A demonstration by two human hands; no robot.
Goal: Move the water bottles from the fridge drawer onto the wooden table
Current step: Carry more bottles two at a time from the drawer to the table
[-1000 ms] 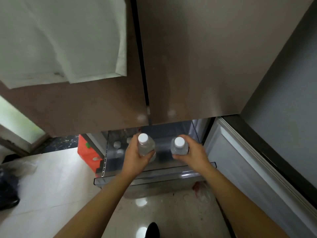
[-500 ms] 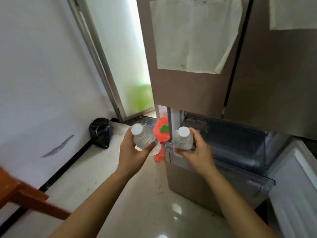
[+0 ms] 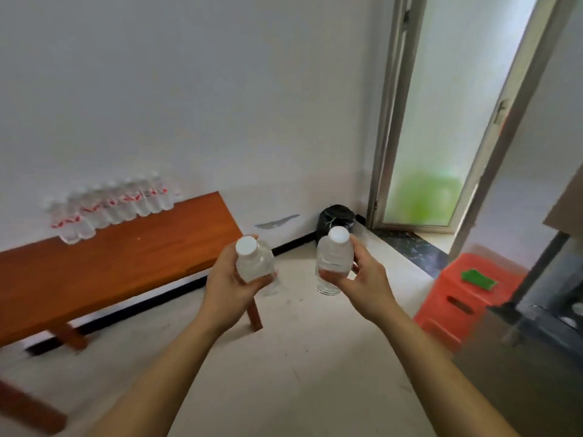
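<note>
Observed L hand (image 3: 227,288) wrapped round cap-up water bottle (image 3: 252,263), R hand (image 3: 362,279) round second bottle (image 3: 335,257), both mid-air over floor (image 3: 299,357), short of desk (image 3: 110,269); desk ahead-left, nearer L hand, bottle row (image 3: 110,206) along its far edge.

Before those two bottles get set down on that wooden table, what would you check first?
1. Left hand grips left bottle: ok.
2. Right hand grips right bottle: ok.
3. White caps on both: ok.
4. Wooden table has bare top in front of the row of bottles: ok.
5. Caps screwed tight: cannot tell.
</note>
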